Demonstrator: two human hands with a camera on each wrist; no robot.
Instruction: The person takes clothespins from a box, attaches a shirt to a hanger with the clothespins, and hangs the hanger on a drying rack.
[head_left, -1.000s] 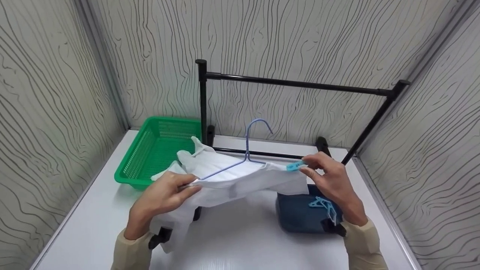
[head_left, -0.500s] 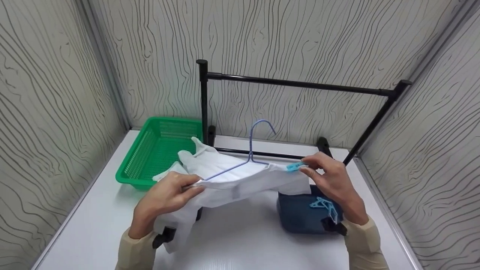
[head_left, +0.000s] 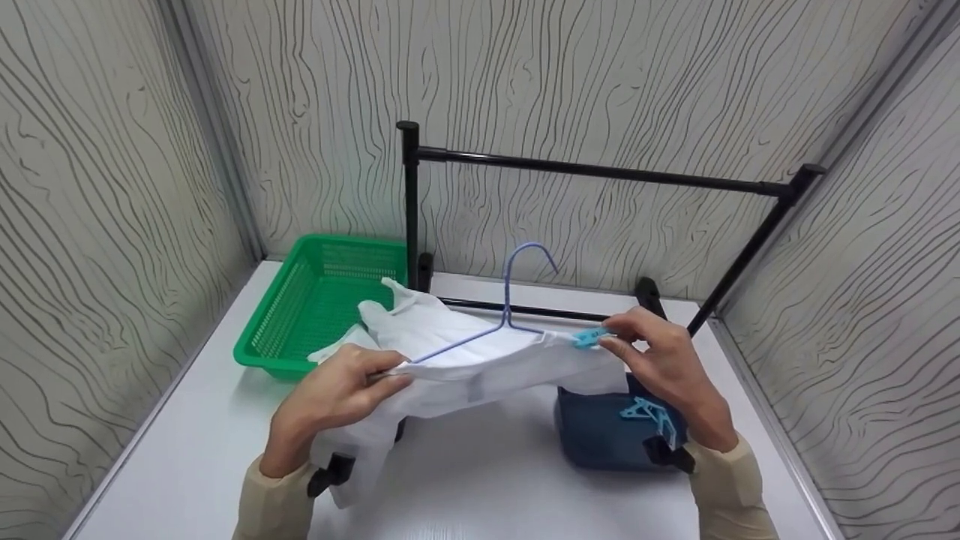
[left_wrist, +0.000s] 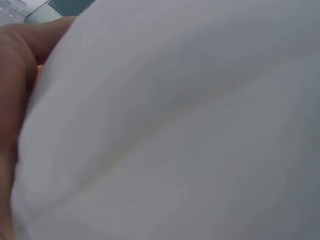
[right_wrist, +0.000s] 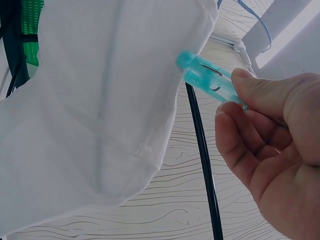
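Note:
A white garment (head_left: 480,379) hangs from a blue wire hanger (head_left: 458,343), whose hook stands up in the middle. My left hand (head_left: 341,394) pinches the garment together with the hanger's left end. In the left wrist view the cloth (left_wrist: 170,120) covers most of the picture and hides my fingertips. Between thumb and index finger, my right hand (head_left: 664,360) holds a light blue clothespin (head_left: 590,337) by its handle end. The right wrist view has the clothespin (right_wrist: 210,77) at the garment's edge, its nose touching the cloth; how firmly it bites, I cannot tell.
Behind the garment stands a black rack (head_left: 600,171) with a high crossbar. To the left sits a green basket (head_left: 259,322), partly covered by the cloth. A dark blue tray (head_left: 592,442) with several light blue clothespins (head_left: 652,412) lies under my right hand.
My left hand and the hanger have drifted slightly right in the head view. My right hand stays at the same corner, still pinching the clothespin.

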